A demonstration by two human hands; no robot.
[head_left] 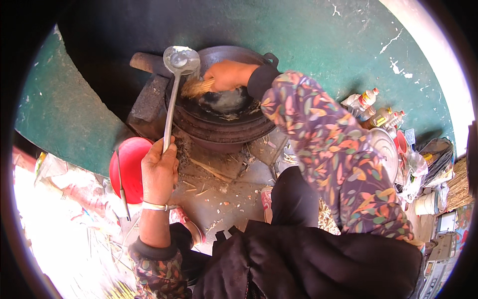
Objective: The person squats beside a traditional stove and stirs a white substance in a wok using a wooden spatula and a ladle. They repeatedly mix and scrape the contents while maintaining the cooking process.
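Observation:
My left hand [159, 169] grips the long handle of a metal ladle [180, 61], whose bowl hovers over the left rim of a large black wok [219, 117]. Some pale liquid sits in the ladle's bowl. My right hand [226, 74] reaches into the wok and holds a small straw brush [195, 88] against its inner wall. The wok's bottom looks wet and greyish. The wok rests on a low soot-blackened stove [149, 102] against a green wall.
A red basin [130, 167] with a thin metal rod across it sits left of my left hand. Bottles [371, 107], a metal lid [386, 149] and a red cup [401, 142] crowd the right side. Twigs and debris litter the ground before the stove.

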